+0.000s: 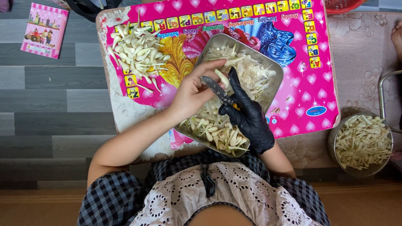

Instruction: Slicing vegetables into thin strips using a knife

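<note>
My bare left hand pinches one pale, slender clove-like piece over a rectangular metal tray. My right hand, in a black glove, grips a small knife. Its dark blade points up-left and rests against the left fingers just below the piece. The tray holds several more pale pieces at its near end and a heap of thin peelings at its far end. It sits on a pink, heart-patterned board used as a low table.
A pile of pale whole pieces lies on the board's far left. A round metal pot of similar pieces stands on the patterned mat at right. A pink booklet lies on the grey plank floor. A red basket and someone's foot are at the right.
</note>
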